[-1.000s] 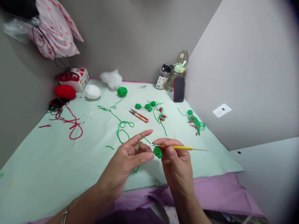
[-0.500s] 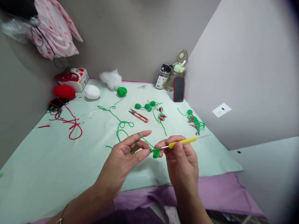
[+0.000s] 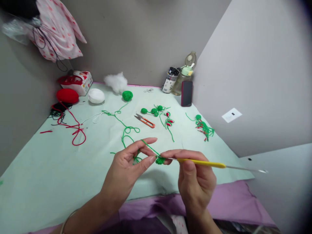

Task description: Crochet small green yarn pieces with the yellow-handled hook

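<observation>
Between my two hands is a small green crochet piece [image 3: 160,160]. My left hand [image 3: 128,167] pinches its left edge between thumb and fingers, and green yarn [image 3: 151,148] runs from the raised index finger down to the piece. My right hand [image 3: 196,175] grips the yellow handle of a crochet hook [image 3: 212,163]. One metal end of the hook reaches the green piece; the other sticks out to the right. The hook's tip at the stitches is too small to make out.
Orange snips [image 3: 147,122] lie beyond my hands, near green crocheted pieces [image 3: 154,111]. Green [image 3: 127,95], white [image 3: 96,96] and red [image 3: 67,96] yarn balls sit farther back. A phone [image 3: 187,93] leans by a bottle [image 3: 179,83] at the back right.
The hook has swung so its free end points right and slightly down, showing more of its length. My right hand has shifted slightly right and down, and the green piece has tilted.
</observation>
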`<state>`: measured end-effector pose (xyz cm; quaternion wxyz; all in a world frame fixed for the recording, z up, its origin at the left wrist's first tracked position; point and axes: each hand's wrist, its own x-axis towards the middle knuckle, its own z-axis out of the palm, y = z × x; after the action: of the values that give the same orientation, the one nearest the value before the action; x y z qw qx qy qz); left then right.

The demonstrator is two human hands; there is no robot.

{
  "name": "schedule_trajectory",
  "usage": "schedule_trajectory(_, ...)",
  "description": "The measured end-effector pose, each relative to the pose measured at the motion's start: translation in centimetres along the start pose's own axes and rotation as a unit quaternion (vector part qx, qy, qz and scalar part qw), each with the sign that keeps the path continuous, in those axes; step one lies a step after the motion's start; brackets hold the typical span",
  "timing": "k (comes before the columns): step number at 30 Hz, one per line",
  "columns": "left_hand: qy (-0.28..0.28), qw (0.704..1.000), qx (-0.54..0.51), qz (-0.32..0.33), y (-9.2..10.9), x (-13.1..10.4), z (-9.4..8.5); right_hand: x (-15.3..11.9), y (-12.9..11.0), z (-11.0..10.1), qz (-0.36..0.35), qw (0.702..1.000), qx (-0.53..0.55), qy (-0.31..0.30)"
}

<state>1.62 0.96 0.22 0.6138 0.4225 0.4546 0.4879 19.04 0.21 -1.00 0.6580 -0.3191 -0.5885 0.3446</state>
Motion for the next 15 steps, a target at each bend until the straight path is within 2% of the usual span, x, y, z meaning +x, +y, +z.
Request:
schedule_trajectory(8, 0.003, 1.0, 0.005, 0.01, 0.09, -0.06, 0.07, -0.18, 0.12, 0.01, -0.055, 0.998, -0.024, -0.014)
schedule_trajectory(12, 0.017, 1.0, 0.006, 0.012, 0.07, -0.31, -0.13, -0.15, 0.16, -0.08, -0.111, 0.99, -0.075, -0.051)
schedule_trajectory(15, 0.024, 1.0, 0.0, 0.013, 0.24, -0.39, -0.13, -0.3, 0.39, 0.02, -0.146, 0.983, -0.102, -0.043)
